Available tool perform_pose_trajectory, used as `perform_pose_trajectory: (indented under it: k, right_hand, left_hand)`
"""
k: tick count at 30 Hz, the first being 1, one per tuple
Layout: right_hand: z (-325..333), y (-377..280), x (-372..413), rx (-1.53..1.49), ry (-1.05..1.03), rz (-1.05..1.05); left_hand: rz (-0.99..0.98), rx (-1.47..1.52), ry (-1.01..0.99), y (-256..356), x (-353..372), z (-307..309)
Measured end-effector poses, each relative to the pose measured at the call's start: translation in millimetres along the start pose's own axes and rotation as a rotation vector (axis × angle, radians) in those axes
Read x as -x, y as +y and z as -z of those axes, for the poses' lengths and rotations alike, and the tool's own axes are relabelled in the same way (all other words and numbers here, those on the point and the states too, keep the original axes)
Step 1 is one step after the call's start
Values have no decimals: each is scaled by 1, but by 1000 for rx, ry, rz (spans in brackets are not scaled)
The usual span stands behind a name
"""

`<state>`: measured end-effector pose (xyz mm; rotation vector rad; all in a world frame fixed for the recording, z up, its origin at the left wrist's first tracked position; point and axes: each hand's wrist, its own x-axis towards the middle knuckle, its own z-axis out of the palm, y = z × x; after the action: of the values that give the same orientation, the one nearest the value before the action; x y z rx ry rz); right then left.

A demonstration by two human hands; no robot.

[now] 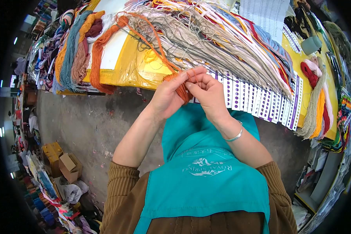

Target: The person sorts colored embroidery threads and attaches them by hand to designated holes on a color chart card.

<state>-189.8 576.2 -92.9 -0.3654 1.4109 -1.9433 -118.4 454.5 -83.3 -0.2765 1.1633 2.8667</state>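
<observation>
My left hand (167,95) is closed around a bundle of orange embroidery thread (183,93) at the table's near edge. Close beside it, my right hand (208,93) has its thumb and fingers pinched together on orange thread, with a few thin strands stretched between both hands. Orange strands (160,48) run from the bundle up to a knotted orange skein (101,54) draped over the table edge. A large fan of beige, grey, white and red threads (214,43) lies just beyond my hands. White cards with purple-marked holes (253,97) sit beneath the thread ends.
Blue, brown and mustard skeins (72,54) hang over the left side of the yellow-covered table (122,76). On the right are more skeins (318,101) and a grey-green cylinder (311,45). A printed sheet (263,17) lies at the back. Cardboard boxes (68,167) stand on the floor.
</observation>
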Motion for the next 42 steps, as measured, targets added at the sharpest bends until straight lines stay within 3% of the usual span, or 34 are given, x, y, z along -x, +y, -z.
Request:
perform_pose_trajectory:
  k: [10,13,16,19,22,23,25,26,27,28,29,31,32,34,35,36,37,40,42]
  right_hand:
    - [-5,-6,7,-40,84,70]
    - [5,-5,8,-178,71,-37]
    - [22,-18,7,-252,-128,-227]
    - [26,-30,8,531,-214,-54]
    - [32,-50,8,727,-190,346]
    - [36,-52,2,597,-173,477]
    - [36,-76,-5,-74,-152,244]
    - [36,-91,-8,-360,-116,160]
    - [43,-104,-15,-535,-77,117]
    - [60,-112,-24,-573,-205,129]
    - [82,-121,-33,-610,-335,141]
    - [114,-151,-42,-416,-202,127]
    - [126,-164,-45,-215,-34,219]
    - [170,-199,-51,41,239,334]
    - [214,-219,-56,204,268,407]
    - [238,-241,-57,272,538,485]
    - [324,-275,-63,351,543,490]
    - [372,-336,-38,755,991,765]
    - [360,-359,-23,1073,1120,936]
  left_hand:
    - [-21,-38,0,-2,1,-1]
    - [-37,-129,18,-1,3,-2]
    - [-4,-180,23,4,6,3]
    - [74,-388,80,22,17,6]
    - [22,-303,-95,33,33,36]
    - [-159,-223,-87,35,39,40]
    - [-294,472,121,51,59,59]
    - [-377,754,25,63,67,66]
    - [-447,815,130,76,79,87]
    - [-550,736,287,87,93,95]
    - [-566,739,181,94,111,124]
    - [-551,575,271,105,146,154]
    - [-578,458,292,111,165,175]
    - [-651,414,599,125,212,219]
    - [-703,344,856,131,232,230]
    - [-762,275,1025,137,254,244]
    - [-817,201,1193,140,271,255]
    - [-906,15,1513,151,303,260]
    - [-836,84,1213,151,298,255]
